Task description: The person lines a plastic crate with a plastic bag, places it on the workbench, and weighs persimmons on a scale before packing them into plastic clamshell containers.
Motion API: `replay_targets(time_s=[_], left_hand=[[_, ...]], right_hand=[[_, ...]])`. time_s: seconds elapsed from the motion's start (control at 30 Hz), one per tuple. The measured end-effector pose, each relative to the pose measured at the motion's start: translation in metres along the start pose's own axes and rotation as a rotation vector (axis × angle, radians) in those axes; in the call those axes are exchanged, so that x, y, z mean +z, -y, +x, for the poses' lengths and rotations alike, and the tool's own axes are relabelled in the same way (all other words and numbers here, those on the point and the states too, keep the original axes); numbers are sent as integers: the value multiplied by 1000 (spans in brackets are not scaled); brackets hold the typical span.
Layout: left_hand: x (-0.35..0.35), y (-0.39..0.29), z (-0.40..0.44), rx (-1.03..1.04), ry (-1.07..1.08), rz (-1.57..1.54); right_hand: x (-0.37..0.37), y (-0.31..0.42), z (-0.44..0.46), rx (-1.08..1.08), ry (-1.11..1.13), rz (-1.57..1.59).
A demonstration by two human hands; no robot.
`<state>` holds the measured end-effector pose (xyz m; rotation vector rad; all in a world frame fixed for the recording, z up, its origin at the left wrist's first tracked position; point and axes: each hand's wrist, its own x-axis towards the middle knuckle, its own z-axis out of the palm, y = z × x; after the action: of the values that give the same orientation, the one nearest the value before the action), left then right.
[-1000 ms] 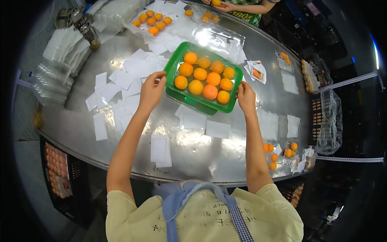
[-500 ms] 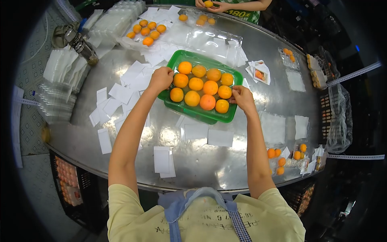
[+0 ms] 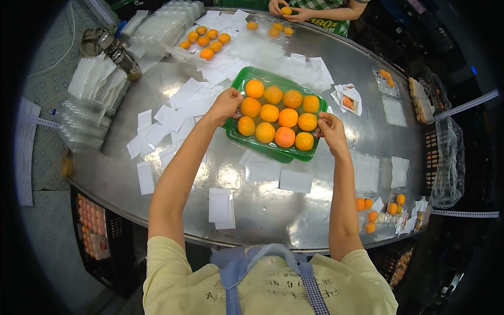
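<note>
Several round oranges [image 3: 269, 113] sit in rows in a clear plastic tray [image 3: 239, 112] over a green plastic basket [image 3: 273, 153]. My left hand [image 3: 227, 103] pinches the tray's left end, fingers closed. At the opposite end, my right hand [image 3: 332, 131] is closed on the tray's right edge, thumb and fingers together. The tray is level with the basket's rim or slightly above it; its underside is hidden. Loose white cards [image 3: 184, 107] lie left of the basket, and more cards [image 3: 295, 181] lie just in front of it.
Stacked clear trays [image 3: 84, 126] and a dark bottle [image 3: 121, 58] stand on the metal table's [image 3: 273, 218] left side. A tray of oranges [image 3: 207, 42] lies at the back. Picture cards [image 3: 348, 98] are at right. Across the table, another person's hands [image 3: 294, 13] hold an orange.
The whole view has shifted, so the scene appears farther right. Both hands keep their hold, and the tray of oranges looks slightly raised from the green basket.
</note>
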<state>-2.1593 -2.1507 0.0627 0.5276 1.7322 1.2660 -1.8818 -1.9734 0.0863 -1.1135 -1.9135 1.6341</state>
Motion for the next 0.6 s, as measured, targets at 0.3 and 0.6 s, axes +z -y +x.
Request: replay_targets(time_s=[0.3, 0.6], left_hand=[[48, -32, -99, 154, 69, -138], [161, 34, -209, 205, 209, -136]], right_hand=[[-54, 37, -108, -85, -58, 63], [-133, -29, -276, 96, -213, 34]])
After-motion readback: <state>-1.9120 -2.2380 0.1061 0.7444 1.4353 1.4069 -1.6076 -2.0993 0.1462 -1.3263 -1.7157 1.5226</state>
